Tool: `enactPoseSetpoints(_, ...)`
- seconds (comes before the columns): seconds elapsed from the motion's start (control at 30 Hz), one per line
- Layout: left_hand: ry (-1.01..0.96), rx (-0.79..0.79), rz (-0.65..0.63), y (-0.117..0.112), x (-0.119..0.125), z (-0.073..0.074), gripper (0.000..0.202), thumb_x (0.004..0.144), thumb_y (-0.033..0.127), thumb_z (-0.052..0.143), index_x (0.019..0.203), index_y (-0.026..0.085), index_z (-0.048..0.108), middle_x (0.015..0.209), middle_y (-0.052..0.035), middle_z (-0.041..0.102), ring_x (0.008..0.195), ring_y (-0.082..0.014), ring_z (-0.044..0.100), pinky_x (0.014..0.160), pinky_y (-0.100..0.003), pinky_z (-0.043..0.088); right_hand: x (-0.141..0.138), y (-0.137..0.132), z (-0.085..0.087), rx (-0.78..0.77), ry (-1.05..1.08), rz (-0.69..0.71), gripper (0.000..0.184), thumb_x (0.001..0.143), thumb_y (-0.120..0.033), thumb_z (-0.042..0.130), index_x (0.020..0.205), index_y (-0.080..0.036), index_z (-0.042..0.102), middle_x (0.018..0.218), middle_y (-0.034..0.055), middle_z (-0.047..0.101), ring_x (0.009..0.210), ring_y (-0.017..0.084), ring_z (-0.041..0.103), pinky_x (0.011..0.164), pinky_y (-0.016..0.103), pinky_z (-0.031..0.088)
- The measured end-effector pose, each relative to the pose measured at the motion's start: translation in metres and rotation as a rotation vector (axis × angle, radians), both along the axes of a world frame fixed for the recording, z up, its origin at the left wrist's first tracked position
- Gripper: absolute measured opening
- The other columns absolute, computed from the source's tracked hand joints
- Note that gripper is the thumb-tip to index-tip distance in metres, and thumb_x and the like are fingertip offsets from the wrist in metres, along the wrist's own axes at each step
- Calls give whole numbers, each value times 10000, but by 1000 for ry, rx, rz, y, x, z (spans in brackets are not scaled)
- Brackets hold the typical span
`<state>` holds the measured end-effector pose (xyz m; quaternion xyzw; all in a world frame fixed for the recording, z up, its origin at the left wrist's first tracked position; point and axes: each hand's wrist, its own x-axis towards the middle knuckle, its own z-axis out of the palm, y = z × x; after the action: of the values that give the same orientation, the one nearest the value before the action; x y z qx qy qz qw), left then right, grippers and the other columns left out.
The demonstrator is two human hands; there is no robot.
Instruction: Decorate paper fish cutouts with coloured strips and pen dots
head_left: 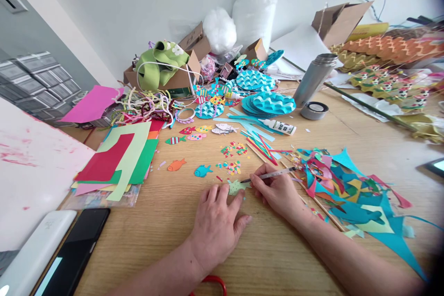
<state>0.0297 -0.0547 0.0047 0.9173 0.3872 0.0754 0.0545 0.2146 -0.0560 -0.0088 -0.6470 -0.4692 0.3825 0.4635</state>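
Note:
A pale green paper fish [237,188] with small dark dots lies flat on the table. My left hand [217,219] rests beside it, fingers spread, with fingertips on its near left edge. My right hand [277,192] is closed around a slim clear pen [274,175], whose dark tip meets the fish's right part. Just beyond lie an orange paper fish [176,165], a blue paper fish [203,171] and small heaps of coloured paper bits [233,167]. Farther back, several decorated paper fish [197,137] lie together.
Coloured paper scraps [360,203] and thin sticks spread to the right. Stacked coloured sheets [138,157] lie left. A glue bottle [280,127], blue wavy discs [272,103] and a steel flask [314,81] stand behind. A phone [74,249] and red handles [215,279] are near the front.

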Motion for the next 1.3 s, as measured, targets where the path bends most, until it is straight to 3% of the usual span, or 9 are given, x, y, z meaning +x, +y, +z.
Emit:
enactPoseSetpoints(0.7, 6, 7, -3, 0, 0, 0, 459, 924, 517, 393, 1310, 301, 515, 1235, -89, 492, 1092, -265, 440, 920, -466, 424, 0, 0, -1, 8, 11, 0, 277, 783, -464, 613, 706, -224, 497, 464, -43, 532, 364, 110, 467, 361, 210, 355)
enactPoseSetpoints(1.3, -2, -13, -5, 1, 0, 0, 470, 927, 517, 385, 1324, 295, 498, 1224, -89, 491, 1085, -263, 442, 922, -471, 422, 0, -1, 0, 20, 39, -16, 233, 799, -401, 604, 709, -223, 484, 459, -46, 531, 354, 102, 458, 355, 199, 341)
